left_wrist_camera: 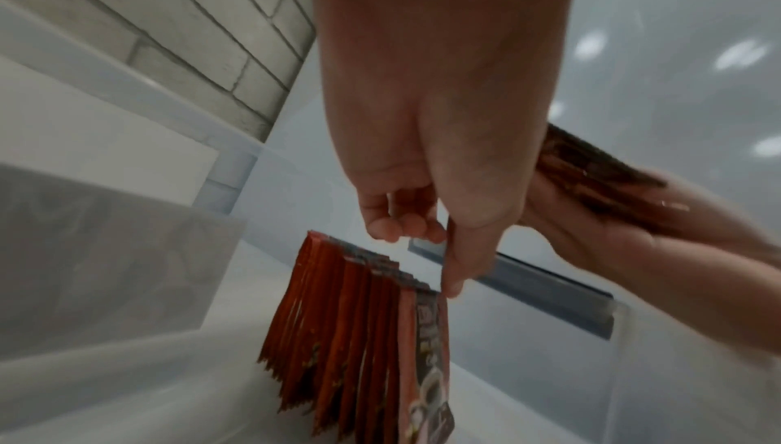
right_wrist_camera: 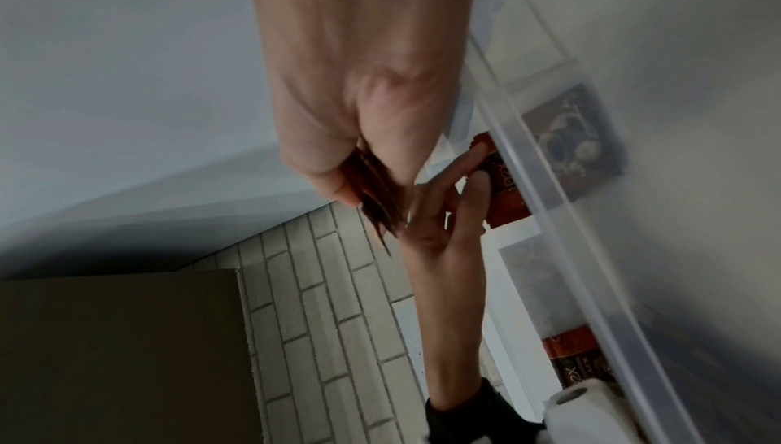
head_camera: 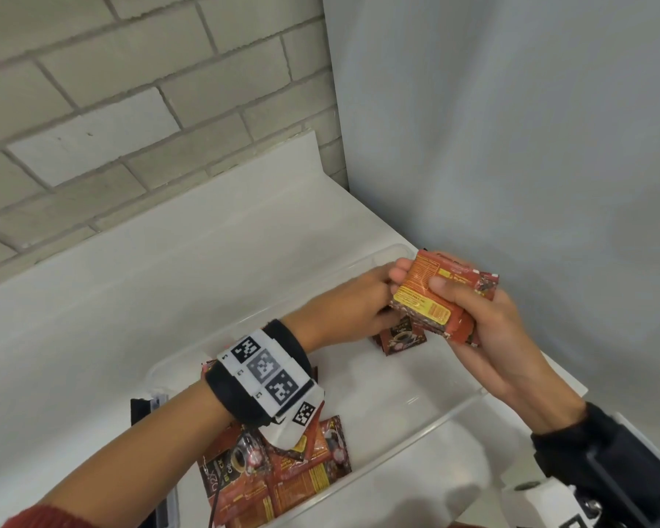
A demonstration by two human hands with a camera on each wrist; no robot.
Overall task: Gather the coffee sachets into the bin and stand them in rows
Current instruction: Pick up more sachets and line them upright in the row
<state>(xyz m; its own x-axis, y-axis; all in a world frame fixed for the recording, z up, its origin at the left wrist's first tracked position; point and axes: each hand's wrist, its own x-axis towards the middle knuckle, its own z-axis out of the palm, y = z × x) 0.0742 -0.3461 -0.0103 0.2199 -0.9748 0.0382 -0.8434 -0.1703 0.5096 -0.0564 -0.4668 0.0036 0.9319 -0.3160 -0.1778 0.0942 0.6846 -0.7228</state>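
A clear plastic bin [head_camera: 446, 413] lies on a white counter. At its far end a short row of red-brown coffee sachets [head_camera: 402, 339] stands upright, seen fanned out in the left wrist view [left_wrist_camera: 359, 334]. My left hand [head_camera: 374, 299] reaches over this row; its thumb tip touches the front sachet's top edge and the fingers [left_wrist_camera: 397, 231] hover loosely curled above. Just to the right, above the bin, my right hand [head_camera: 473, 322] grips a stack of sachets [head_camera: 423, 295] between thumb and fingers. A loose pile of sachets [head_camera: 294, 474] lies flat at the bin's near left end.
A brick wall [head_camera: 130, 108] rises behind the counter and a plain grey wall [head_camera: 511, 146] closes the right side. A black device [head_camera: 142, 409] sits against the bin's left end. The bin's middle floor [head_camera: 378, 398] is bare.
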